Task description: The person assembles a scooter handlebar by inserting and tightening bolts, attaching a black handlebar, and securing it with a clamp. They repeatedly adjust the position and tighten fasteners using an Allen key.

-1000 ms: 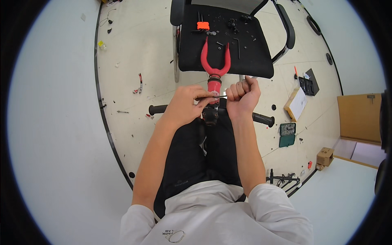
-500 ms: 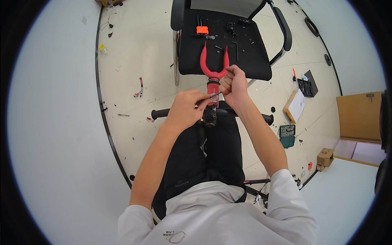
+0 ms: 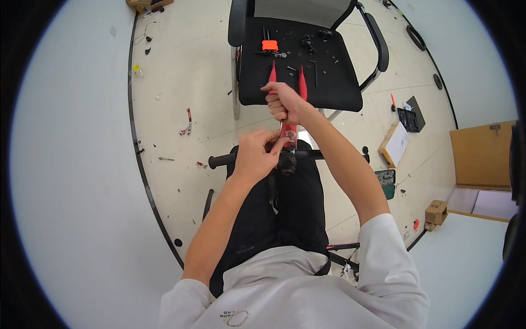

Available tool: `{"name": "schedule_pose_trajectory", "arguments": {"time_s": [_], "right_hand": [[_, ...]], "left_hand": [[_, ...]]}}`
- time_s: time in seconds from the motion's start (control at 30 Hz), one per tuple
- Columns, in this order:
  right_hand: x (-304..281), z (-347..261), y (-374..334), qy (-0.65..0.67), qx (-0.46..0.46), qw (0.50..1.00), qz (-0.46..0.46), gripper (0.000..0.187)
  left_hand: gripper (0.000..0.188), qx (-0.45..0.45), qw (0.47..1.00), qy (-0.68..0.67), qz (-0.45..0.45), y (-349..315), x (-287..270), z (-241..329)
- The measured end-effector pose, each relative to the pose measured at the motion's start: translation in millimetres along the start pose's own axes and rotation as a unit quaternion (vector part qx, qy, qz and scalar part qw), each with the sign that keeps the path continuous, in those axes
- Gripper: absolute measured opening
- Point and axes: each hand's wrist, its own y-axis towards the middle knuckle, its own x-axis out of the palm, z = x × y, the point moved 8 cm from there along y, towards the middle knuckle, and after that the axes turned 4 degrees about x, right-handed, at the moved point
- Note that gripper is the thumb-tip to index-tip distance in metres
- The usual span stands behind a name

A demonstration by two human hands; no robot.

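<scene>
A red bicycle fork (image 3: 303, 82) points away from me, its two prongs over the chair seat. Its near end meets a black stem (image 3: 287, 164) on a black handlebar (image 3: 222, 160) lying across my thighs. My right hand (image 3: 286, 102) is closed in a fist above the fork, gripping the upper end of a thin metal hex key (image 3: 281, 126). My left hand (image 3: 257, 153) pinches around the hex key's lower end beside the stem; its tip is hidden by the fingers.
A black chair (image 3: 334, 90) ahead carries an orange tool holder (image 3: 269, 45), an L-shaped hex key (image 3: 314, 74) and several small bolts. On the floor at right are a toolbox (image 3: 408, 119), a white-topped box (image 3: 395, 145) and a green case (image 3: 387, 183).
My right hand has swung left and now sits over the fork. The hex key has turned from slanting sideways to pointing away from me. Handlebar and fork have shifted slightly right.
</scene>
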Motion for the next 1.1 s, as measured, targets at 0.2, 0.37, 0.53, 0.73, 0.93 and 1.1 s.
{"name": "schedule_pose_trajectory", "arguments": {"time_s": [0.2,0.37,0.53,0.73,0.93,1.1], "right_hand": [[37,5,30,-0.374,0.057,0.925,0.042,0.038],[50,11,63,-0.529,0.023,0.846,0.054,0.039],[82,15,45,-0.69,0.002,0.723,0.047,0.045],[128,59,39,-0.813,-0.109,0.573,0.006,0.037],[199,75,-73,-0.727,-0.332,0.601,-0.006,0.036],[205,116,-131,-0.623,-0.459,0.628,-0.088,0.03]], "left_hand": [[0.02,0.023,0.997,0.07,-0.013,-22,-1,-3],[0.034,0.054,0.978,0.182,-0.086,-38,-20,-24],[0.037,-0.04,0.964,0.152,-0.216,-40,-10,-59],[0.037,0.071,0.976,0.155,-0.137,-22,-12,-29],[0.057,0.043,0.976,0.168,-0.133,-29,-15,-60],[0.072,0.0,0.955,0.21,-0.211,-26,-4,-67]]}}
